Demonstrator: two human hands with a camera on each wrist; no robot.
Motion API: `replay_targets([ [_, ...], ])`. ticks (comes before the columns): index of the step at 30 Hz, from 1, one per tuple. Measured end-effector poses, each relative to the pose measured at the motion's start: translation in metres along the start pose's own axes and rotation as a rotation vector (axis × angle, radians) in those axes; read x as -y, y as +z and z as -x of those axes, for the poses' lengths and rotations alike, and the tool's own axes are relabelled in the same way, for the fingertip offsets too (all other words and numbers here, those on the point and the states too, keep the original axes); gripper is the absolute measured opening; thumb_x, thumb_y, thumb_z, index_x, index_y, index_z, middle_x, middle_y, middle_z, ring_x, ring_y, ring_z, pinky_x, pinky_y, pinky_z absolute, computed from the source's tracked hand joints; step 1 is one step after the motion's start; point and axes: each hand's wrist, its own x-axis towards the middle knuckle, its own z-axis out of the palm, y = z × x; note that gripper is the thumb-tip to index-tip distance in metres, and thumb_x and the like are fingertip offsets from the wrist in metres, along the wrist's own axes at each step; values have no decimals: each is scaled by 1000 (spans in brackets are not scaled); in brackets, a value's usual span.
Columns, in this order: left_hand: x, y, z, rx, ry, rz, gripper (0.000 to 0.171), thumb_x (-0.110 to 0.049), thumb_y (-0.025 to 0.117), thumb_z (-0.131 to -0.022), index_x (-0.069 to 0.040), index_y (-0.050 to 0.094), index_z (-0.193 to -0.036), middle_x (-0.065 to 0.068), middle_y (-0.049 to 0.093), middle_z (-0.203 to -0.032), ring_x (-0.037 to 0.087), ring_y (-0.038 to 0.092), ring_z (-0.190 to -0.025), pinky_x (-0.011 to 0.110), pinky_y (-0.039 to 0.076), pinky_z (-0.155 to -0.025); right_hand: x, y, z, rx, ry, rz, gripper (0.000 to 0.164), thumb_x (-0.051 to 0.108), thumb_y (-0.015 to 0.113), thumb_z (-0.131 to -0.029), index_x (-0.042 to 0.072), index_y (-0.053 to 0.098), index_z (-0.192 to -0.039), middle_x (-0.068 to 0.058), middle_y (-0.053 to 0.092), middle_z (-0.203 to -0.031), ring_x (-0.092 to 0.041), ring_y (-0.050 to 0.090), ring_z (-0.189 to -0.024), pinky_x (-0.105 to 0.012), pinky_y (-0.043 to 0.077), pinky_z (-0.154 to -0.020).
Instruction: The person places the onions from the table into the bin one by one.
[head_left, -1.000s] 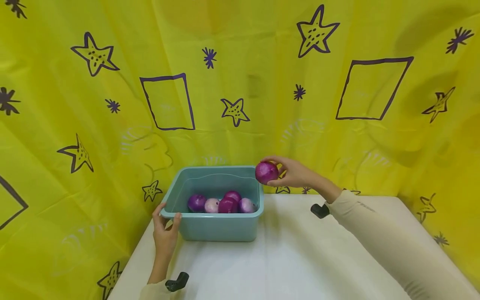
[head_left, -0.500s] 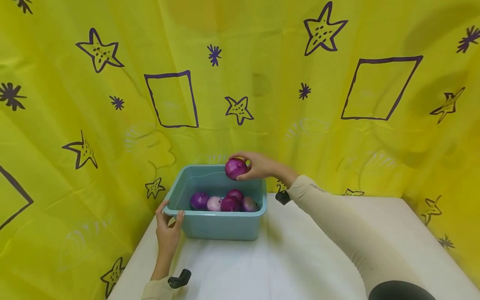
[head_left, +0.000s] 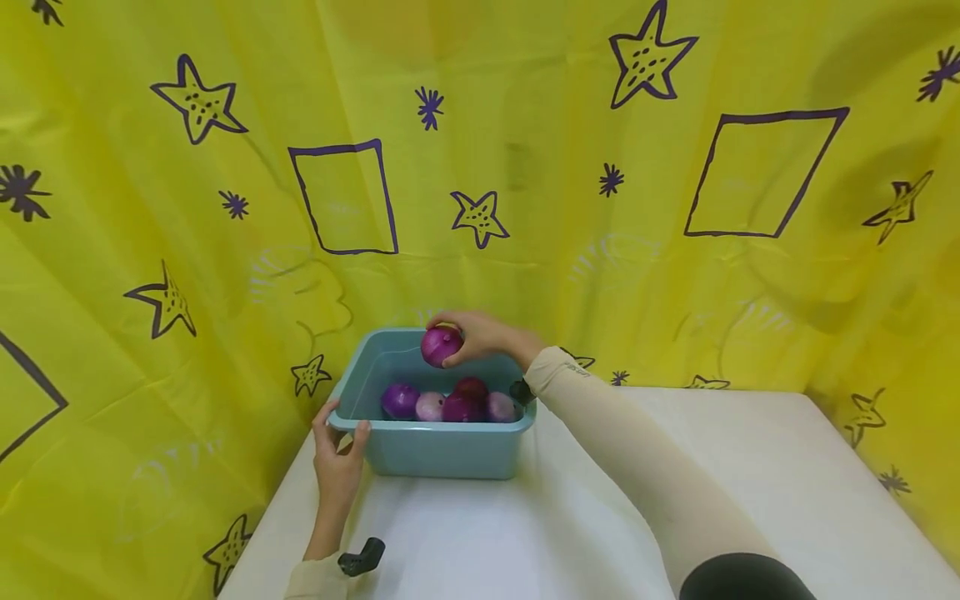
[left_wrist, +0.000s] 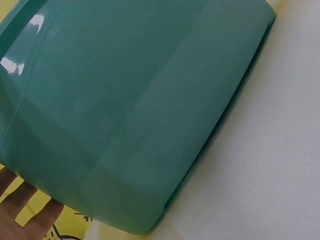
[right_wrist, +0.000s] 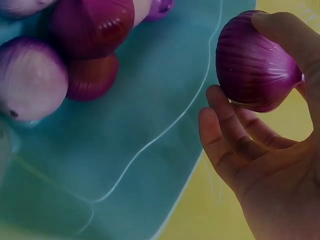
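A red onion is held between the thumb and fingers of my right hand, above the back part of a teal plastic tub. In the right wrist view the onion shows its ribbed purple skin, gripped from the side. Several more onions lie on the tub's floor, among them a dark purple onion and a pale onion. My left hand grips the tub's front left corner, thumb at the front rim. The left wrist view shows its fingers by the tub wall.
The tub stands on a white-covered table, toward its back left. Close behind the table hangs a yellow sheet with drawn stars and frames. Black wrist devices are strapped at the left cuff and the right one.
My right hand has carried the red onion leftward, from beside the tub's right rim to over its inside. My left hand has stayed on the tub's corner.
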Motion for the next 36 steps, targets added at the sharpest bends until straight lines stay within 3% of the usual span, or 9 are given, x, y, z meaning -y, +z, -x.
replay_targets([
  [9, -5, 3, 2, 18, -2, 15, 66, -14, 66, -99, -13, 31, -154, 26, 39, -156, 51, 43, -137, 68, 39, -104, -1, 6, -7, 16, 1, 0, 62, 19, 85, -84, 14, 56, -138, -10, 62, -129, -26, 58, -116, -33, 51, -98],
  [14, 4, 3, -1, 12, 9, -3, 64, -19, 67, -100, -17, 32, -154, 23, 41, -155, 48, 45, -136, 66, 41, -104, -2, 7, -7, 18, 21, 6, 63, 20, 85, -84, 15, 55, -139, -10, 61, -131, -26, 57, -117, -34, 50, -99],
  [23, 5, 1, -1, 9, 19, -5, 65, -17, 67, -99, -16, 32, -154, 23, 41, -156, 48, 46, -136, 66, 41, -103, -3, 8, -7, 18, 29, 6, 64, 21, 86, -83, 16, 56, -139, -10, 62, -130, -26, 57, -117, -34, 51, -99],
  [30, 5, 0, -1, 4, 15, -13, 65, -16, 67, -99, -17, 32, -154, 23, 41, -156, 48, 46, -136, 66, 42, -103, -4, 7, -6, 85, 37, -33, 76, 24, 84, -86, 14, 47, -152, -16, 53, -147, -36, 51, -133, -46, 41, -111],
  [36, 4, 0, -2, -2, 11, -14, 65, -17, 67, -100, -17, 32, -154, 22, 42, -155, 46, 46, -136, 67, 41, -103, -3, 5, -6, 76, 30, -28, 84, 28, 82, -88, 17, 38, -158, -20, 47, -152, -40, 46, -137, -52, 36, -114],
])
